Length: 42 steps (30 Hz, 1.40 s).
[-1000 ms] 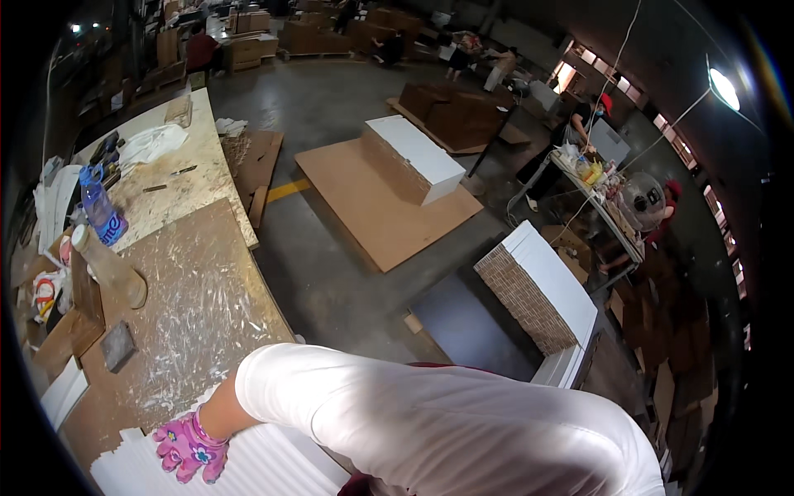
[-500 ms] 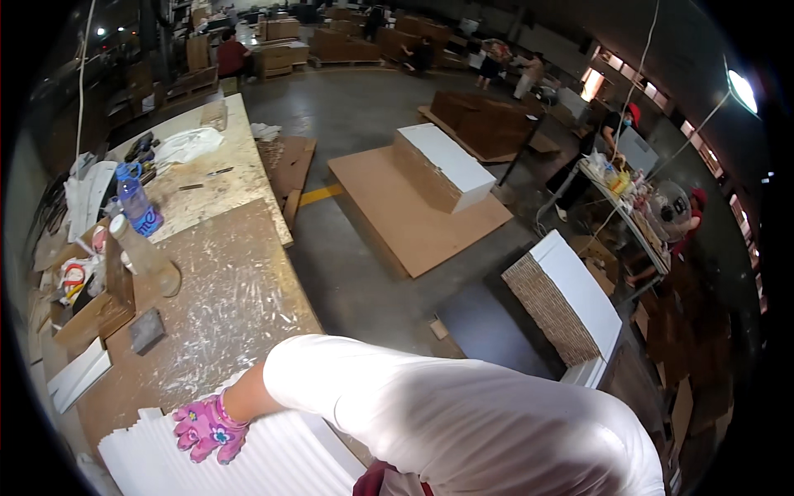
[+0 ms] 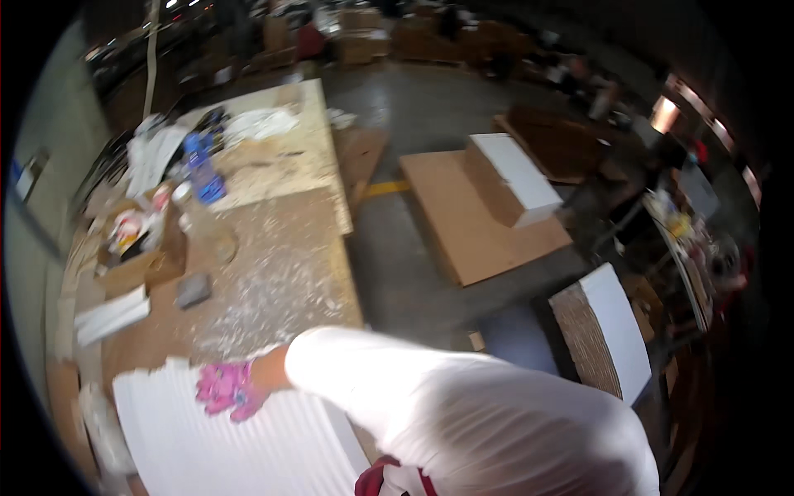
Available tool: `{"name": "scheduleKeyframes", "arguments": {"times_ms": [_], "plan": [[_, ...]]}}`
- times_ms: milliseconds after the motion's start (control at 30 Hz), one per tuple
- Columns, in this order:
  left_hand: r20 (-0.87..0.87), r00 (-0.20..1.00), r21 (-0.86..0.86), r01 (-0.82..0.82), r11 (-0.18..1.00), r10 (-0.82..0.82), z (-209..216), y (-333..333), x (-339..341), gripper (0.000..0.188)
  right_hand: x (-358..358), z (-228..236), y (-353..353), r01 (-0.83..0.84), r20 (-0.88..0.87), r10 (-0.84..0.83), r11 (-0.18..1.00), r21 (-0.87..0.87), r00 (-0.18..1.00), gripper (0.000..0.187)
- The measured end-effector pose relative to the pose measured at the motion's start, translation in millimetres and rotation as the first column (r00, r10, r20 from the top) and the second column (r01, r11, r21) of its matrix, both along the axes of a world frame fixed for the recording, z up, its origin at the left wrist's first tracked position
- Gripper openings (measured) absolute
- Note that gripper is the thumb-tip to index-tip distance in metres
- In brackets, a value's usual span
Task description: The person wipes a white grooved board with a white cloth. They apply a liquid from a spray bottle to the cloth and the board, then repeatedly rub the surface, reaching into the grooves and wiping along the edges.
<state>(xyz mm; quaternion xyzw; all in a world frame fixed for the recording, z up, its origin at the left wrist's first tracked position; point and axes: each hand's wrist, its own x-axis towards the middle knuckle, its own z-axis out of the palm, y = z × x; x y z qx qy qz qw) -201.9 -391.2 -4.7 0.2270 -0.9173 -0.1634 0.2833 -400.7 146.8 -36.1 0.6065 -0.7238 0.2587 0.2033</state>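
Observation:
My right hand (image 3: 229,389), in a pink patterned glove, rests palm down with spread fingers near the far edge of a white ribbed stack (image 3: 207,446). The stack looks like white sheets or strips set side by side, and it lies on the near part of the workbench (image 3: 273,273). My white-sleeved right arm crosses the view from the lower right and hides part of the stack's right side. My left hand is out of view. Motion blur softens the glove's details.
On the bench stand a grey block (image 3: 193,290), white strips (image 3: 113,316), a cardboard box (image 3: 147,269) of odds and ends, a clear bottle (image 3: 211,227) and a blue bottle (image 3: 203,171). Rightward are a brown board (image 3: 463,240) bearing a white-topped stack, and another white-topped stack (image 3: 616,331).
The view has swung left, so the bench and floor items appear farther right. My right hand stays on the white ribbed stack, seemingly nearer its far edge.

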Motion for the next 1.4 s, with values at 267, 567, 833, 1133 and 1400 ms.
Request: {"name": "scheduleKeyframes", "arguments": {"times_ms": [267, 567, 833, 1133, 1400], "plan": [[-0.313, 0.840, 0.635, -0.161, 0.756, 0.443, 101.9, 233.3, 132.0, 0.035, -3.9, 43.0, 17.8, 0.034, 0.116, -0.055, 0.985, 0.170, 0.992, 0.052], [-0.211, 0.801, 0.885, 0.400, -0.239, 0.560, 63.7, 444.7, 208.1, 0.044, 42.3, 68.6, -12.5, -0.113, 0.057, 0.102, 0.962, 0.251, 0.993, 0.048], [-0.263, 0.852, 0.921, 0.361, -0.144, 0.452, 86.9, 525.1, 194.3, 0.056, 23.4, 48.8, 13.5, -0.056, 0.063, 0.038, 0.941, 0.334, 0.997, 0.048], [-0.391, 0.676, 0.698, 0.660, -0.277, 0.625, 84.5, 519.2, 216.8, 0.047, 65.7, 74.8, -20.1, -0.500, 0.772, 0.334, 0.866, -0.024, 0.541, 0.070], [-0.565, 0.682, 0.718, 0.684, -0.130, 0.464, 70.3, 514.8, 224.1, 0.040, 209.5, 92.1, 3.5, -0.719, 0.994, 0.090, 0.686, -0.109, -0.064, 0.068]]}}
